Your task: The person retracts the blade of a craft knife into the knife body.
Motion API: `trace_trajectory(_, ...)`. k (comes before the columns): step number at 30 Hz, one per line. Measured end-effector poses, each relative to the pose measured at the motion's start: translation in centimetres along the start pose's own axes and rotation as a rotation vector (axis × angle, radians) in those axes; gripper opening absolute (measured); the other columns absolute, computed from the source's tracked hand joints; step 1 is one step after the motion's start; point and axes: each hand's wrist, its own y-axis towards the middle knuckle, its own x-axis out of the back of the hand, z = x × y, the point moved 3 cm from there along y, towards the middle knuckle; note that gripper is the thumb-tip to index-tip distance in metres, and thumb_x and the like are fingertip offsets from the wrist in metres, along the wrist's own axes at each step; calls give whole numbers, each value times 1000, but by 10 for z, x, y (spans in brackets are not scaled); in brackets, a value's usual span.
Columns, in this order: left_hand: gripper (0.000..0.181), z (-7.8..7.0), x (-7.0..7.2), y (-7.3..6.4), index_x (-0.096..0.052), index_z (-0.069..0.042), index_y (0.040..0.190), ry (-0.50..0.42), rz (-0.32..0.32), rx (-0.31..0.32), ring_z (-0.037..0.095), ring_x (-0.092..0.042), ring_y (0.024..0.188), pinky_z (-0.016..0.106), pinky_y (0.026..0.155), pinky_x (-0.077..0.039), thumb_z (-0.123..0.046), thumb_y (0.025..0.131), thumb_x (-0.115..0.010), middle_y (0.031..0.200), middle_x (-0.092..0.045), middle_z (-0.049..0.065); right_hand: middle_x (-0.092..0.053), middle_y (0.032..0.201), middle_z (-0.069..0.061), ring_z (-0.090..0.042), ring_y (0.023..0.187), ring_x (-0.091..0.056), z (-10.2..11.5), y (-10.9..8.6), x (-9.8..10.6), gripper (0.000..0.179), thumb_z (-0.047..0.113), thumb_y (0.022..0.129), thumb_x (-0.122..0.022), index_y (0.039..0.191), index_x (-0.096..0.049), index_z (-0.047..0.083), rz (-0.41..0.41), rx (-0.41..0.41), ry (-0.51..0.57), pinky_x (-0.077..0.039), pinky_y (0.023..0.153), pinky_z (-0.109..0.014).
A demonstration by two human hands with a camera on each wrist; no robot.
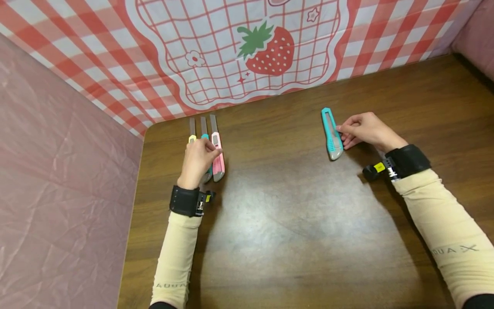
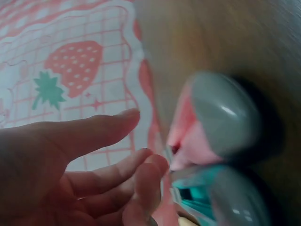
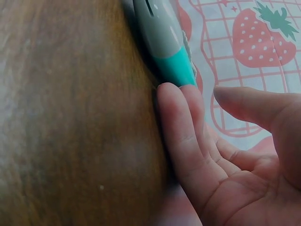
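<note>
Probably for order, 3 cutters (image 1: 205, 136) align near the table's (image 1: 270, 223) far-left corner, left hand (image 1: 197, 157) and right hand (image 1: 365, 129) gripping nothing.

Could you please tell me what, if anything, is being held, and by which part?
Nothing appears held: the left hand is by the pink plastic cutter, the right hand beside the lone teal plastic cutter, each thumb apart from its fingers.

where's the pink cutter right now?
Head view, left side of the table: the pink cutter lies right of a teal cutter, by the left hand.
</note>
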Motion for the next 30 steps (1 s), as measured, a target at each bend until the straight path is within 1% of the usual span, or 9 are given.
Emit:
trace_trajectory(3, 24, 7, -4, 0, -67, -4, 67, 53, 71, 46, 19, -57, 55, 36, 47, -50, -23, 78, -74, 63, -64, 8, -63, 71, -12, -24, 62, -64, 0, 0, 0, 38, 24, 92, -59, 101, -52, -13, -1, -1, 2, -60, 54, -29)
trace_trajectory(5, 27, 10, -7, 0, -67, -4, 63, 83, 91, 63, 21, -57, 54, 38, 47, -51, -25, 78, -75, 61, -64, 8, -63, 71, -12, -24, 62, -64, 0, 0, 0, 37, 23, 93, -59, 100, -53, -13, -1, 3, 2, -60, 54, -29)
trace_trajectory(9, 29, 10, -10, -1, -64, -4, 56, 110, 69, 65, 24, -56, 54, 41, 46, -49, -24, 75, -77, 55, -62, 8, -63, 71, -12, -24, 61, -64, 1, -1, -1, 36, 22, 93, -59, 100, -53, -13, -5, 6, 0, -60, 54, -29)
trace_trajectory(11, 32, 10, -11, -1, -63, -5, 53, 111, 55, 64, 23, -56, 51, 40, 44, -48, -23, 74, -78, 50, -59, 7, -63, 71, -12, -24, 62, -64, 1, -1, -1, 36, 22, 93, -59, 100, -53, -13, -4, 9, 3, -60, 55, -29)
trace_trajectory(14, 37, 10, -12, -1, -59, -6, 49, 114, 56, 72, 21, -53, 47, 38, 40, -45, -25, 73, -79, 44, -53, 4, -63, 71, -11, -24, 62, -64, 1, -1, -1, 35, 22, 93, -59, 100, -53, -12, -5, 13, 1, -60, 55, -29)
trace_trajectory(19, 42, 10, -13, -1, -54, -8, 48, 123, 63, 106, 19, -52, 45, 35, 37, -42, -31, 74, -78, 43, -47, 1, -63, 71, -11, -24, 63, -64, 2, -1, -1, 35, 23, 92, -59, 101, -54, -11, -11, 24, -2, -60, 56, -28)
trace_trajectory(22, 43, 11, -14, 0, -52, -10, 48, 130, 69, 114, 18, -50, 45, 33, 37, -40, -34, 75, -77, 44, -45, -1, -64, 72, -10, -24, 63, -64, 2, -1, 0, 37, 24, 92, -60, 102, -54, -11, -17, 26, -4, -60, 56, -28)
trace_trajectory(26, 46, 10, -17, 1, -49, -12, 46, 122, 79, 102, 16, -47, 44, 31, 35, -38, -34, 75, -76, 43, -41, -3, -64, 72, -10, -24, 63, -64, 1, -1, -1, 39, 26, 91, -60, 102, -54, -11, -24, 24, 0, -60, 56, -28)
trace_trajectory(30, 48, 9, -19, 1, -44, -13, 43, 98, 86, 69, 14, -41, 41, 29, 33, -32, -30, 75, -76, 41, -35, -5, -64, 72, -10, -24, 63, -64, -2, -2, -1, 41, 26, 91, -60, 103, -53, -12, -29, 12, 47, -60, 56, -29)
